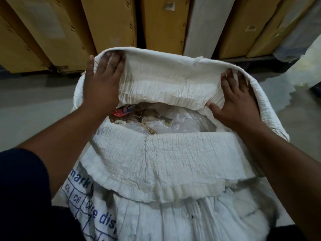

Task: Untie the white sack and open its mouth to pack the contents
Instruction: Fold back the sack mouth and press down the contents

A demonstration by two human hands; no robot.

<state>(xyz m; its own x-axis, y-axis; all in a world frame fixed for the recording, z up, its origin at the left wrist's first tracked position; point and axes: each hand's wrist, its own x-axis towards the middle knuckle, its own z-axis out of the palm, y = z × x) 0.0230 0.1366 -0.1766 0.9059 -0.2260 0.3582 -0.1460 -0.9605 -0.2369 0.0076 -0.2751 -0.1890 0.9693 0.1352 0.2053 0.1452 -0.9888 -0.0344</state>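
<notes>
The sack [173,162], on the floor before me, is untied with its near rim folded down, and my left hand [102,82] and right hand [238,100], both spread flat, press the far rim I judge is left to fold.

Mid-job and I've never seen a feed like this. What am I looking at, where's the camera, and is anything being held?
No machine here: a person works bare-handed, and the single picture comes from a camera on their head, looking down. The left hand and right hand lie with straight fingers against the far inner wall of the white sack, pressing it outward; neither grips anything. The mouth is open, the near rim folded outward. Inside show clear plastic wrapping and a red packet. The sack stands on a grey floor before brown cartons.
</notes>
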